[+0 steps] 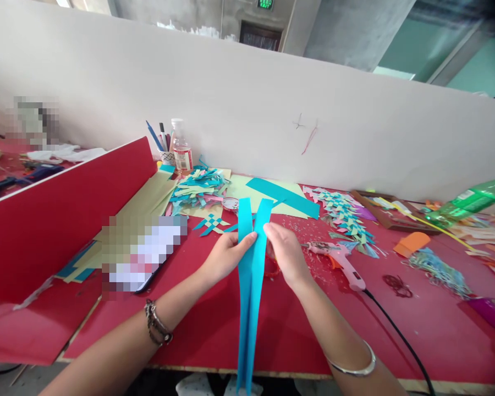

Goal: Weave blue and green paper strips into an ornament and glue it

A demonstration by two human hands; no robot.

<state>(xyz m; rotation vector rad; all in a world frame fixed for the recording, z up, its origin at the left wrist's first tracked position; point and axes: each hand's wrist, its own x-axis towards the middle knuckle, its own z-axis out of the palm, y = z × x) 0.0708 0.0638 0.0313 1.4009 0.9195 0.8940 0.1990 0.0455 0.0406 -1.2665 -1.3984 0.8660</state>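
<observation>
Two long blue paper strips (pixel 251 275) run from the table's front edge up to the middle, their upper ends spreading apart in a V. My left hand (pixel 226 256) pinches the left strip with thumb and fingers closed on it. My right hand (pixel 286 254) grips the right strip just beside it, fingers curled. A beaded bracelet sits on my left wrist and a silver bangle on my right forearm.
On the red table (pixel 313 330): a pink glue gun (pixel 341 261) with a black cord, woven paper pieces (pixel 346 217), a heap of strips (pixel 198 187), blue and yellow sheets (pixel 282 198), a green bottle (pixel 470 201). A red board (pixel 61 214) leans at left. A white partition (pixel 272 110) stands behind.
</observation>
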